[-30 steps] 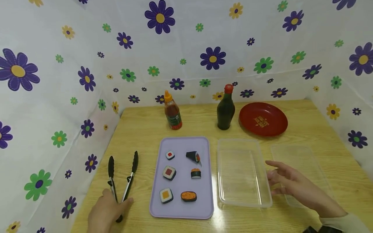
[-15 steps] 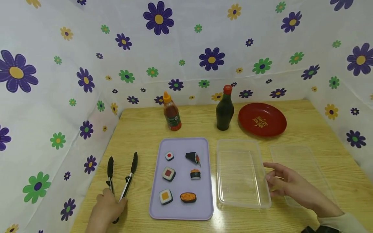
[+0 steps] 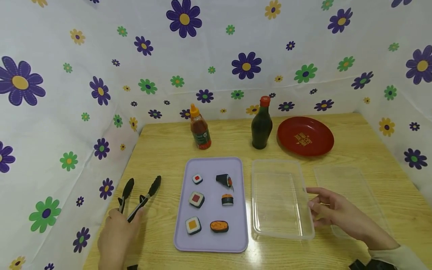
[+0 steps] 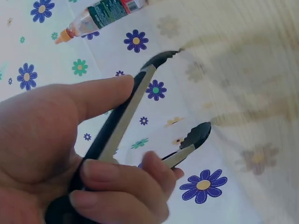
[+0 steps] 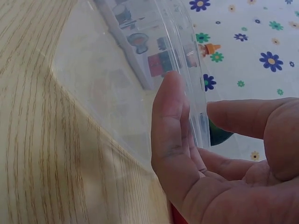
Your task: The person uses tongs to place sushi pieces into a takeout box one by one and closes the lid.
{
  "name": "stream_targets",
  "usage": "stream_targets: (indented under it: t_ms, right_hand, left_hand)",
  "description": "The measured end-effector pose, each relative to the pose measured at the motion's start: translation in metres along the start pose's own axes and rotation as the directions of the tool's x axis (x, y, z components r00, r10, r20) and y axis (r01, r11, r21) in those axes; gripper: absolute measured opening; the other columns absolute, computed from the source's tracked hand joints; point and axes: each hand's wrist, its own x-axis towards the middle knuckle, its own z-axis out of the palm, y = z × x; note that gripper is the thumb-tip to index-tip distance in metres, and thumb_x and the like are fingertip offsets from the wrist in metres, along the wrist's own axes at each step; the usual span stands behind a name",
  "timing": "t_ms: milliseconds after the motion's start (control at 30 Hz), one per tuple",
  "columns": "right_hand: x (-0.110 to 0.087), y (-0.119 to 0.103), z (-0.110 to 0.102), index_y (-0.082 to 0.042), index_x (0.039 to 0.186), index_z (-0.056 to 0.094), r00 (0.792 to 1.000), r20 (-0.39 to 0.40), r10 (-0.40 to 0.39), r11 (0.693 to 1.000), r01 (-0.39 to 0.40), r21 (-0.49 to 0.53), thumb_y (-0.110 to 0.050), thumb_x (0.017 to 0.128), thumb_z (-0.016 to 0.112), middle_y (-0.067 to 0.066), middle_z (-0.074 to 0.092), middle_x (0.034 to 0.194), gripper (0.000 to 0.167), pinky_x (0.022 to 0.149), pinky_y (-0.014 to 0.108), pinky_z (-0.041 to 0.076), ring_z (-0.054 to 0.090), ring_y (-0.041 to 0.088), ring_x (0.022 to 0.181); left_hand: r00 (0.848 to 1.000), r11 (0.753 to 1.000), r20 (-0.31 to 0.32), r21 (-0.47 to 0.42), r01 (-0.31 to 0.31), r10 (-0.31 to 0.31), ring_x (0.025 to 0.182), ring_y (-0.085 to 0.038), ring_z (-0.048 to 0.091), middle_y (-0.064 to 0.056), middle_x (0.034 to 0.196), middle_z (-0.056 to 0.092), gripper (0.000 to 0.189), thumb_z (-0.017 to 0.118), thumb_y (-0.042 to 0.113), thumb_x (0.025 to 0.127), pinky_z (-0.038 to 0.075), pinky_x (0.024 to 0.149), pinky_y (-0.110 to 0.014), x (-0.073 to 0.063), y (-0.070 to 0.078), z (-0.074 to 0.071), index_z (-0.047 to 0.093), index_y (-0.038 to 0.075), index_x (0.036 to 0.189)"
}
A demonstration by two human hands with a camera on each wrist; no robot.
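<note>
My left hand [image 3: 118, 232] grips black-and-silver tongs [image 4: 121, 116] with thumb and fingers curled round their arms. The two black scalloped tips stand apart and point away from me; the hinge end is hidden under the palm. Right of the tongs, a lilac tray [image 3: 210, 243] bears several sushi pieces, among them an orange-topped oval one [image 3: 219, 226] and a dark cone roll [image 3: 224, 180]. At the right wall of a clear plastic box [image 3: 278, 202], my right hand [image 3: 337, 213] holds the rim, thumb above [image 5: 243, 114] and fingers [image 5: 169, 100] below it.
A flat clear lid [image 3: 351, 180] lies partly under the right forearm. Along the back stand an orange-capped sauce bottle [image 3: 200, 131], a dark red-capped bottle [image 3: 261, 127] and a red plate [image 3: 320, 138]. Flowered cloth [image 3: 216, 48] walls in the wooden table [image 3: 162, 150].
My left hand has closed farther round the tongs and moved slightly forward along them, covering the hinge end. The right hand has come in against the box rim; the box stays in place.
</note>
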Motion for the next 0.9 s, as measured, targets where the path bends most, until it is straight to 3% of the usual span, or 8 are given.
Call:
stream_targets:
  t_ms: [167,333,433,500,567,767,833,900]
  right_hand:
    - [0.000,0.000,0.000,0.012,0.159,0.021,1.000,-0.004,-0.020,1.000,0.020,-0.002,-0.017,0.112,0.051,0.005,0.063,0.107,0.063,0.079,0.039,0.064,0.069,0.015,0.093]
    - [0.000,0.001,0.000,0.013,0.158,0.023,1.000,0.002,-0.029,1.000,0.029,0.012,-0.015,0.112,0.051,0.003,0.063,0.105,0.061,0.079,0.039,0.064,0.068,0.014,0.091]
    - [0.000,0.001,0.000,0.012,0.158,0.024,1.000,0.009,-0.023,1.000,0.022,0.013,-0.016,0.112,0.050,0.004,0.063,0.106,0.060,0.079,0.039,0.064,0.068,0.015,0.092]
    - [0.001,0.000,-0.001,0.012,0.158,0.024,1.000,0.012,-0.018,1.000,0.017,0.007,-0.016,0.112,0.050,0.004,0.064,0.106,0.060,0.079,0.039,0.064,0.068,0.015,0.092]
    - [0.001,-0.001,-0.001,0.012,0.158,0.023,1.000,0.014,-0.015,1.000,0.015,0.001,-0.016,0.112,0.050,0.005,0.064,0.107,0.060,0.079,0.040,0.064,0.068,0.015,0.092]
    - [0.001,-0.002,-0.001,0.013,0.157,0.025,1.000,0.002,-0.011,1.000,0.011,-0.011,-0.016,0.112,0.050,0.005,0.063,0.107,0.060,0.079,0.040,0.064,0.068,0.015,0.093]
    - [0.001,-0.002,0.000,0.013,0.157,0.026,1.000,0.002,-0.004,1.000,0.004,-0.013,-0.017,0.112,0.050,0.006,0.063,0.107,0.059,0.080,0.039,0.064,0.067,0.014,0.093]
    - [0.001,-0.001,0.001,0.013,0.157,0.026,1.000,0.004,0.003,1.000,-0.003,-0.017,-0.017,0.113,0.050,0.006,0.063,0.107,0.059,0.081,0.039,0.064,0.067,0.015,0.094]
  left_hand:
    - [0.995,1.000,-0.102,-0.015,-0.019,0.017,0.094,-0.050,0.068,-0.039,0.127,0.061,0.125,0.052,0.092,0.083,0.053,0.064,-0.051,0.001,0.007,-0.007,0.040,-0.016,0.146]
    - [0.981,0.988,-0.118,0.000,-0.157,0.156,0.082,-0.031,0.062,-0.019,0.097,0.066,0.118,0.055,0.093,0.080,0.045,0.061,-0.038,-0.003,0.024,-0.013,0.050,-0.002,0.149]
    - [0.961,0.966,-0.106,0.035,-0.255,0.257,0.079,-0.025,0.057,-0.010,0.092,0.063,0.112,0.058,0.092,0.079,0.040,0.060,-0.034,-0.008,0.037,-0.013,0.052,0.006,0.152]
    - [0.940,0.946,-0.109,0.061,-0.319,0.324,0.076,-0.022,0.057,-0.008,0.095,0.066,0.109,0.061,0.090,0.079,0.039,0.058,-0.032,-0.010,0.045,-0.011,0.052,0.011,0.153]
    - [0.907,0.916,-0.134,0.093,-0.390,0.400,0.073,-0.019,0.057,-0.005,0.100,0.070,0.105,0.066,0.086,0.079,0.039,0.057,-0.031,-0.012,0.052,-0.006,0.054,0.014,0.154]
    - [0.774,0.802,-0.215,0.207,-0.560,0.596,0.061,-0.009,0.047,0.003,0.094,0.068,0.081,0.086,0.064,0.077,0.034,0.051,-0.025,-0.006,0.071,0.006,0.065,0.025,0.144]
    - [0.749,0.780,-0.222,0.221,-0.585,0.624,0.061,-0.008,0.044,0.004,0.093,0.066,0.079,0.088,0.062,0.075,0.033,0.051,-0.024,-0.004,0.076,0.010,0.067,0.027,0.143]
    - [0.737,0.768,-0.217,0.222,-0.601,0.640,0.062,-0.008,0.041,0.003,0.094,0.064,0.078,0.089,0.061,0.073,0.031,0.051,-0.023,-0.001,0.080,0.013,0.069,0.028,0.141]
